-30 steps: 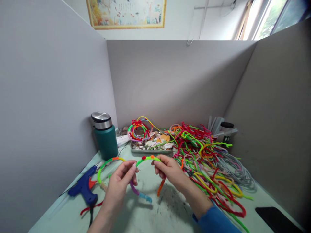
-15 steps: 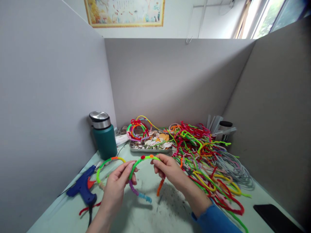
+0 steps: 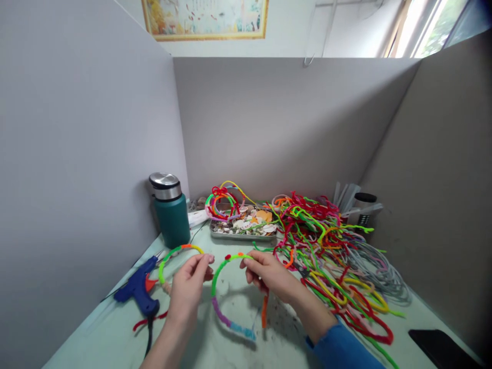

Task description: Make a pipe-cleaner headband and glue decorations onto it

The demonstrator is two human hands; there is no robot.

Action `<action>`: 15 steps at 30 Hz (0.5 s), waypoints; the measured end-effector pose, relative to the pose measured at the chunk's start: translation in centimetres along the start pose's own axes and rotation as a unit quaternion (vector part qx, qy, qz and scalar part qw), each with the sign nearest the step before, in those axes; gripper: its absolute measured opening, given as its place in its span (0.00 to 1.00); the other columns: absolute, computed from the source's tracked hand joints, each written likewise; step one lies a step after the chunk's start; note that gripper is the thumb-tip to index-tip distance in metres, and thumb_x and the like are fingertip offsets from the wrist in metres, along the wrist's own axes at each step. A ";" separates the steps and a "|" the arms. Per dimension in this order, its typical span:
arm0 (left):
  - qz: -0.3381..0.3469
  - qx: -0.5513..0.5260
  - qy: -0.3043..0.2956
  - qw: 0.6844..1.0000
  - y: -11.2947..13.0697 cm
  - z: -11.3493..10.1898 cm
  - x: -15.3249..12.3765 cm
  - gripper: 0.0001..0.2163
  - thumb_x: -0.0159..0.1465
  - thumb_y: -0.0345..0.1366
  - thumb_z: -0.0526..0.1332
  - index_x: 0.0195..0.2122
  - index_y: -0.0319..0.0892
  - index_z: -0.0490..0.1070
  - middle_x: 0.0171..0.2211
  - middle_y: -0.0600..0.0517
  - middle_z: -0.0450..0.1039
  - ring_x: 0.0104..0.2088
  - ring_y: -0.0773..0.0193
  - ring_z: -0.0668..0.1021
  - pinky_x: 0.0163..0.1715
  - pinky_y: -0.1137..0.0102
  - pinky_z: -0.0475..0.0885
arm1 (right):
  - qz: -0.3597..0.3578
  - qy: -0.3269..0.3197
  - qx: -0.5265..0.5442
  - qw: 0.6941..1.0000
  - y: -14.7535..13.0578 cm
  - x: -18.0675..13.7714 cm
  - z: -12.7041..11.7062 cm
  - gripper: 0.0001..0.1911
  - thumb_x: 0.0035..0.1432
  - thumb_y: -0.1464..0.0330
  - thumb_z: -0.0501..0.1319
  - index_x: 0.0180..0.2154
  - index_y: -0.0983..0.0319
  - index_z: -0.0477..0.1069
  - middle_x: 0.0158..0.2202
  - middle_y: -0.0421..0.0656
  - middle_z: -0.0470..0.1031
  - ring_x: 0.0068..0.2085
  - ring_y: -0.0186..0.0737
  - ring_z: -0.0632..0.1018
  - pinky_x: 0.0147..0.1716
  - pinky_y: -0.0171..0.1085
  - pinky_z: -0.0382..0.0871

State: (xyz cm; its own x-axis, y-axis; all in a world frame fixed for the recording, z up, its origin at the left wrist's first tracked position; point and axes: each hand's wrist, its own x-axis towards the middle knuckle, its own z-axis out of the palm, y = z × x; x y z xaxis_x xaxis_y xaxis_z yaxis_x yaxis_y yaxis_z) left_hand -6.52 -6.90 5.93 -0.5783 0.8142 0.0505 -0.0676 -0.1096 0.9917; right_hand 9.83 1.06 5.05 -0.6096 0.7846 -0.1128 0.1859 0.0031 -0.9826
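A curved hoop wrapped in coloured pipe cleaner [image 3: 220, 279] (green, red, orange, purple, light blue) hangs above the table in front of me. My right hand [image 3: 265, 274] pinches its top right part, fingers closed on it. My left hand [image 3: 189, 288] is just left of the hoop, fingers curled near the green arc; whether they touch it is unclear. A second wrapped hoop [image 3: 177, 254] lies behind my left hand.
A blue glue gun [image 3: 138, 292] lies at the left, a teal flask [image 3: 170, 212] behind it. A metal tray [image 3: 239, 234] of small pieces sits at the back. A big heap of pipe cleaners [image 3: 330, 241] fills the right. A black phone [image 3: 442, 346] lies at the near right.
The hoop has swung down and to the right, its purple-blue end now lower. My left hand's fingers have come off the hoop's green top.
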 end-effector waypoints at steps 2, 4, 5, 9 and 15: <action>0.018 0.012 0.014 1.000 0.3 0.0 -0.2 0.10 0.50 0.43 0.65 0.24 0.40 0.74 0.17 0.54 0.70 0.22 0.64 0.72 0.25 0.71 0.66 | 0.003 0.003 -0.070 0.998 0.8 0.2 0.0 0.11 0.58 0.61 0.52 0.31 0.62 0.66 0.21 0.36 0.67 0.16 0.28 0.62 0.13 0.28 0.52; 0.032 0.026 -0.006 0.999 0.6 -0.3 -0.8 0.10 0.52 0.43 0.64 0.23 0.42 0.75 0.16 0.54 0.69 0.21 0.63 0.72 0.25 0.71 0.66 | -0.039 0.042 -0.207 0.977 1.4 0.3 0.2 0.11 0.58 0.64 0.53 0.28 0.62 0.67 0.23 0.39 0.69 0.21 0.32 0.67 0.19 0.31 0.59; 0.039 0.036 -0.018 0.998 0.7 -0.5 -1.2 0.10 0.53 0.43 0.63 0.23 0.42 0.75 0.15 0.54 0.68 0.21 0.63 0.72 0.24 0.71 0.66 | -0.077 0.077 -0.285 0.952 1.4 0.3 0.3 0.10 0.57 0.65 0.54 0.27 0.62 0.68 0.25 0.42 0.71 0.26 0.36 0.70 0.25 0.34 0.62; 0.075 0.083 -0.079 0.991 1.7 -1.8 -3.7 0.09 0.56 0.42 0.61 0.25 0.42 0.74 0.17 0.54 0.68 0.22 0.63 0.71 0.25 0.72 0.65 | -0.202 0.189 -0.445 0.852 0.0 0.3 2.7 0.06 0.56 0.69 0.58 0.36 0.63 0.71 0.37 0.49 0.72 0.43 0.46 0.70 0.42 0.41 0.62; 0.155 0.120 -0.235 0.952 4.3 -3.5 -8.2 0.10 0.60 0.38 0.58 0.24 0.43 0.75 0.23 0.47 0.74 0.26 0.60 0.75 0.28 0.70 0.68 | -0.277 -0.011 -0.476 0.834 -2.5 2.7 13.6 0.08 0.56 0.64 0.59 0.33 0.62 0.72 0.31 0.45 0.74 0.33 0.42 0.73 0.31 0.37 0.64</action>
State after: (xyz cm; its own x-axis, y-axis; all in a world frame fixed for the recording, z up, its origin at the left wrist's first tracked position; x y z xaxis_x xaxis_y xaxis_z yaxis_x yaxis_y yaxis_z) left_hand -4.88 -16.01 9.34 -0.1091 0.9355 0.3361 0.2670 -0.2981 0.9164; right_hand -2.74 -5.23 5.16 -0.8180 0.4866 0.3068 0.3915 0.8617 -0.3228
